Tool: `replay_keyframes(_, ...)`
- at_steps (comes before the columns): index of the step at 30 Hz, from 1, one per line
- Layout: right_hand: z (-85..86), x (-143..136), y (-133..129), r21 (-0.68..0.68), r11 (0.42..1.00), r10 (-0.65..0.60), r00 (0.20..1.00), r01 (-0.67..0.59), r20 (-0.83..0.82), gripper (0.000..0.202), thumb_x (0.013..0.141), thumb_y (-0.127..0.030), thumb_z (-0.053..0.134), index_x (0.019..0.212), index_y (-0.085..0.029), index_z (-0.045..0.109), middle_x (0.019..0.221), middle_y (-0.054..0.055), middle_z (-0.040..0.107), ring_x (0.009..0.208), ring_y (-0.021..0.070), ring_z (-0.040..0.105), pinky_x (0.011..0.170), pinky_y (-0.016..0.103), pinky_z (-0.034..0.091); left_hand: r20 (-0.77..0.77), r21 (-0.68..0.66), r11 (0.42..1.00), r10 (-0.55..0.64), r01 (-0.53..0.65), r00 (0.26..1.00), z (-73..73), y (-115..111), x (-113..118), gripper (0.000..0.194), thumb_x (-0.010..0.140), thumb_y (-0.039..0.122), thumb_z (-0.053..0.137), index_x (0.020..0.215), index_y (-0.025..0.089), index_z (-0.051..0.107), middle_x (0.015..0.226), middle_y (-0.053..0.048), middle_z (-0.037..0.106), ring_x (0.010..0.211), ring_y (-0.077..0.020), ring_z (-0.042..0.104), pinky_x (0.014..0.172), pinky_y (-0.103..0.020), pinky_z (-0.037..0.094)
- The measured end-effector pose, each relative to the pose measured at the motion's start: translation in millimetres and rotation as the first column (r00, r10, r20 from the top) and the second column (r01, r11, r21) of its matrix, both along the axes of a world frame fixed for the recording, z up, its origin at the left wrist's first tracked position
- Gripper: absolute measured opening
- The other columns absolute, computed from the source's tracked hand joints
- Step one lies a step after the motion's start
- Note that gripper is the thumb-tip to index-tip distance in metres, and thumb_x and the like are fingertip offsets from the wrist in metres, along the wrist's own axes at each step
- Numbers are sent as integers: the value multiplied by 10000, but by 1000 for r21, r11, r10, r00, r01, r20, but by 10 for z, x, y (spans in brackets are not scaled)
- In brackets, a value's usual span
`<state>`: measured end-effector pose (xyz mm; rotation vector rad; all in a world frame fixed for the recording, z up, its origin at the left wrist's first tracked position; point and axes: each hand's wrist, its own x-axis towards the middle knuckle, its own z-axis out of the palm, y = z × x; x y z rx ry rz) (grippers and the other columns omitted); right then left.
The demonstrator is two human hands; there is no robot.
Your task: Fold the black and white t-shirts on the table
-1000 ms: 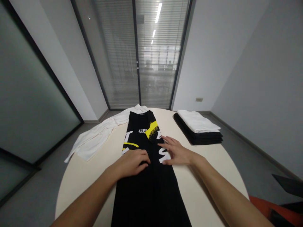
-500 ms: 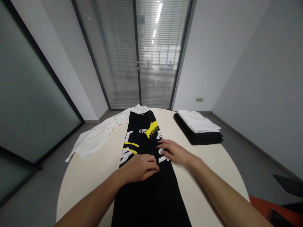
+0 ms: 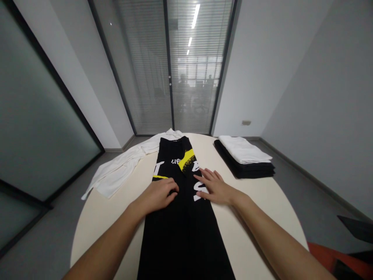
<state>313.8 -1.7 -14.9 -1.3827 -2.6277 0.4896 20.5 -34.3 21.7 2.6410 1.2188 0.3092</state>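
Observation:
A black garment point(image 3: 183, 233) with white letters and yellow marks lies lengthwise on the round cream table point(image 3: 250, 241), its sides folded inward. My left hand point(image 3: 159, 194) rests on its left part, fingers curled with the thumb a little apart; nothing shows in it. On the right edge, over the white letters, lies my right hand point(image 3: 215, 186), palm down with its fingers spread. Neither hand lifts any cloth.
A white garment point(image 3: 116, 171) is spread along the table's left far edge. At the right far side sits a stack of folded black clothes point(image 3: 250, 170) with a folded white one point(image 3: 244, 149) on top. Something red point(image 3: 335, 258) shows at the lower right.
My left hand has moved left and slightly away from me, off the garment's middle. My right hand has spread its fingers and shifted slightly right.

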Motion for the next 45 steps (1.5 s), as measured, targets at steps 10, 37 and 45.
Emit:
replay_keyframes(10,95,-162,-61,85,986,148,987,-142,-60,600,956,-619,475,1483,-333,471,1585,93,386,1488,337,263,1191,628,156,34,-44,994,-99,100,995,-72,129,-191,271,818,51,529,950,231,685,1268,-18,638,1151,-195,596,994,-328,462)
replay_keyframes(37,277,-501,-263,323,846,424,903,-424,76,253,1037,-269,418,1085,-219,662,1277,71,650,1027,205,600,862,358,475,185,-146,978,-122,150,975,5,87,-149,178,876,144,570,984,230,682,981,-3,697,933,-162,613,850,-270,463)
replay_keyframes(45,312,-496,-301,245,867,447,894,-434,1,304,919,-130,503,1151,-238,667,1192,71,648,1042,204,592,895,350,459,171,-192,956,-190,222,967,-32,66,-92,167,836,152,653,962,236,722,1086,-16,677,1037,-178,626,976,-298,448)
